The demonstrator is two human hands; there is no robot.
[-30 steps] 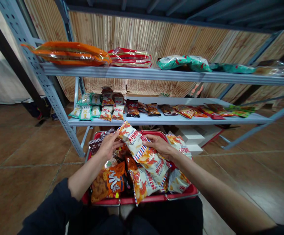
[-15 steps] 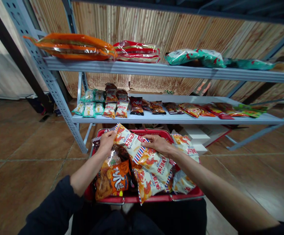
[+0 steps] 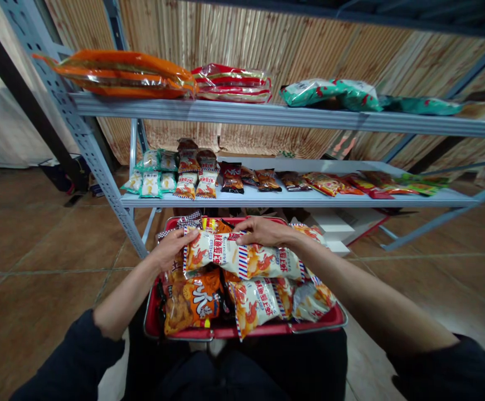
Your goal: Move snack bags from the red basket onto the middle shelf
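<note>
Pinched at its left end by my left hand (image 3: pixel 174 249) is a white-and-orange snack bag (image 3: pixel 212 252) with a striped seam, stretched almost level. My right hand (image 3: pixel 263 230) is closed on the upper edge near the striped seam. A second bag of the same print (image 3: pixel 273 263) lies to the right of that seam; whether the two are joined I cannot tell. Both are over a red basket (image 3: pixel 342 318) on my lap. Below them in the basket rest another white-and-orange bag (image 3: pixel 254 303) and an orange-and-black snack bag (image 3: pixel 194 301).
Facing me is a blue-grey metal rack. Its lower shelf (image 3: pixel 242 200) bears small snack packs (image 3: pixel 187 181) on the left and more packets (image 3: pixel 326 184) rightward. The upper shelf (image 3: pixel 242 111) holds an orange package (image 3: pixel 117 75) and green bags (image 3: pixel 334 94). White boxes (image 3: pixel 329 225) stand underneath.
The held bag has gone from slanting down rightward to nearly level. My left hand has moved slightly left and lower, uncovering a yellow-and-orange pack behind; my right hand has risen a little.
</note>
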